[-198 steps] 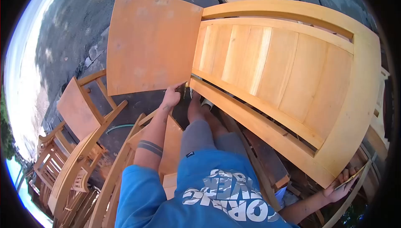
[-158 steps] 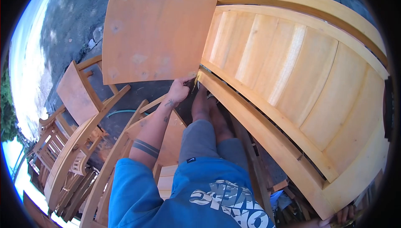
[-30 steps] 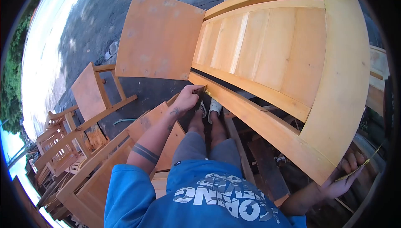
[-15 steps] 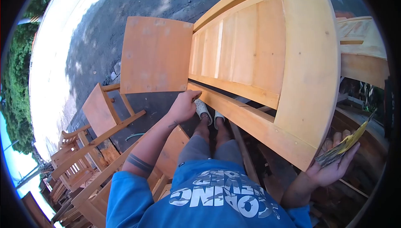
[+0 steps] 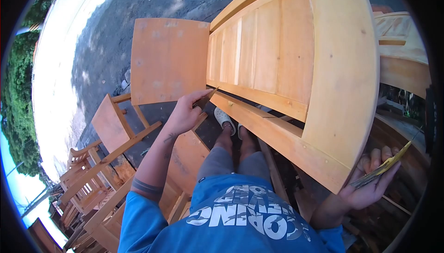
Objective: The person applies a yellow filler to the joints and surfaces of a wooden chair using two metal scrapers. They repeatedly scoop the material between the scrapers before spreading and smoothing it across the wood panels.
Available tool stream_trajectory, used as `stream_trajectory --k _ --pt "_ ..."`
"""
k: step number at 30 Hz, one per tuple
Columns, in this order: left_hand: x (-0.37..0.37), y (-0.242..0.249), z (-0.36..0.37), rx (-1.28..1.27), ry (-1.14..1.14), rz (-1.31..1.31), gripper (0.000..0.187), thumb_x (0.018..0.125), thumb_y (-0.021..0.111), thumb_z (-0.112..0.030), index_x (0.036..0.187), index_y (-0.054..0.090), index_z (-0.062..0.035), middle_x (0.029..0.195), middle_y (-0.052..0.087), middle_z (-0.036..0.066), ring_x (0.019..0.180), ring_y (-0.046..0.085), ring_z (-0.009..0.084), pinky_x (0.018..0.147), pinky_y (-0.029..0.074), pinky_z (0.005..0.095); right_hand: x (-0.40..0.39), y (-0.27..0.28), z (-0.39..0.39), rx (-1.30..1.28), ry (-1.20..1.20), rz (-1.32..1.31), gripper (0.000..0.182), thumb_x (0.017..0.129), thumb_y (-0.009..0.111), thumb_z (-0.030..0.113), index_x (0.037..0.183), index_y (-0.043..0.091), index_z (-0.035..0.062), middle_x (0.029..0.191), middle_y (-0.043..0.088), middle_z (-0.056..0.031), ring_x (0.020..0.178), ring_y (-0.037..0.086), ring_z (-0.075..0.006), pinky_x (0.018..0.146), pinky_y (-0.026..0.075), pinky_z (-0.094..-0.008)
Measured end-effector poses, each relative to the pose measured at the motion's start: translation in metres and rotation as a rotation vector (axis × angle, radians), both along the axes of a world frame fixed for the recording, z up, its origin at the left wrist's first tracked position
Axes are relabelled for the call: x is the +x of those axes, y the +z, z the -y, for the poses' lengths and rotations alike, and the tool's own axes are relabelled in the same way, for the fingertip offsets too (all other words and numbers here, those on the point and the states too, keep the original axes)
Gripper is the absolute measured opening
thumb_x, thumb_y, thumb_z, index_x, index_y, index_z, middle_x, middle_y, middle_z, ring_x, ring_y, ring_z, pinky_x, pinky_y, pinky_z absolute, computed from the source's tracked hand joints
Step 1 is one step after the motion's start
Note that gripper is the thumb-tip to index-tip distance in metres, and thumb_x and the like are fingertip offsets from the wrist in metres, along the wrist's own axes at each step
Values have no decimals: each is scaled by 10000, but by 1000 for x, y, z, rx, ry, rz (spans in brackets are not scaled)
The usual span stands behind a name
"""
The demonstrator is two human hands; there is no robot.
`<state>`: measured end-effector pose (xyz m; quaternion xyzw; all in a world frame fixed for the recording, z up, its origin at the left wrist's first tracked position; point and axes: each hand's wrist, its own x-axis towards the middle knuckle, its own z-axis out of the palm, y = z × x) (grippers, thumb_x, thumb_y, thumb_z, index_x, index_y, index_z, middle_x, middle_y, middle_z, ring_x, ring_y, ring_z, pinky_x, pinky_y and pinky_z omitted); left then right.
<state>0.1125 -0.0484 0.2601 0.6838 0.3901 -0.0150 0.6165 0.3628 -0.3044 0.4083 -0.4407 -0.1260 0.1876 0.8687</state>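
Note:
A pale wooden furniture frame (image 5: 342, 72) with a slatted panel (image 5: 263, 54) stands in front of me. My left hand (image 5: 182, 116) is closed around a thin putty knife (image 5: 206, 98), its tip close to the near end of the lower rail (image 5: 268, 123). A small yellowish dab shows on that rail near the blade. At the right, beside the frame's corner, my right hand (image 5: 365, 181) grips a thin flat piece smeared with yellow putty (image 5: 384, 166). A square wooden panel (image 5: 169, 61) adjoins the frame's far end.
Wooden chairs (image 5: 85, 186) and other unfinished furniture stand to my left, one chair with a flat wooden panel (image 5: 111, 121). More wooden pieces (image 5: 402, 74) lie at the right. Dark ground (image 5: 134, 7) stretches beyond, with a sunlit strip at the left.
My left hand has drawn back to the left and slightly upward from the rail, bringing the knife blade into view. The right hand's putty-smeared piece is tilted more edge-on.

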Motion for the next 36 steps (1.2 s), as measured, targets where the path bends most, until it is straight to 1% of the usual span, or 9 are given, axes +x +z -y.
stream_trajectory --k 6,13,18,21,25,29,33,35,36 --pt "-19 -96 26 -410 269 -72 629 674 394 110 1276 542 4 1078 621 89 949 569 151 838 442 227 0 1 1 28 14 -16 358 1034 282 275 1172 406 -32 893 479 -102 648 485 -137 560 470 -235" --pt "9 -11 55 -246 72 45 602 702 391 107 1259 572 -34 1105 634 81 984 581 114 867 451 237 0 1 0 61 0 -40 339 1033 293 258 1160 415 -31 902 485 -101 660 502 -139 555 470 -237" --pt "-6 -17 39 -537 380 59 614 679 387 137 1247 572 -6 1060 639 74 921 595 125 828 466 237 0 1 0 57 1 -23 315 1030 300 251 1142 408 -23 898 484 -98 676 528 -137 553 490 -228" --pt "-7 -59 33 -447 336 -34 617 666 388 146 1244 563 20 1059 635 82 934 596 136 820 468 241 -1 2 -3 29 -29 -17 295 1029 307 246 1121 407 -15 882 480 -89 669 536 -129 546 498 -214" --pt "24 -21 76 13 182 -37 583 674 396 127 1237 531 60 1098 646 176 999 602 220 904 445 309 -2 3 -4 13 -43 -21 274 1028 313 238 1099 410 -8 869 481 -78 650 538 -122 533 501 -205" --pt "6 -4 58 -485 334 -22 619 663 405 145 1258 536 37 1048 635 121 866 617 174 811 479 250 -1 5 -6 21 -54 -29 262 1027 316 229 1096 408 -6 874 488 -76 647 538 -121 525 500 -202" --pt "10 -42 56 -336 330 -60 611 677 398 133 1267 524 43 1026 632 117 865 620 174 788 483 249 0 2 -3 43 -19 -26 261 1026 321 221 1106 408 -11 889 496 -88 642 533 -125 526 499 -204" --pt "26 -29 78 110 151 -74 602 683 418 99 1276 509 50 969 627 95 853 611 172 788 475 254 1 3 -3 58 1 -21 260 1025 327 213 1116 408 -17 897 500 -96 649 533 -130 535 497 -207" --pt "24 -15 82 90 113 -54 612 676 415 106 1279 509 48 984 633 96 868 616 175 808 477 257 0 3 -1 78 1 -44 259 1024 329 208 1120 408 -19 899 501 -100 653 534 -133 540 496 -211"
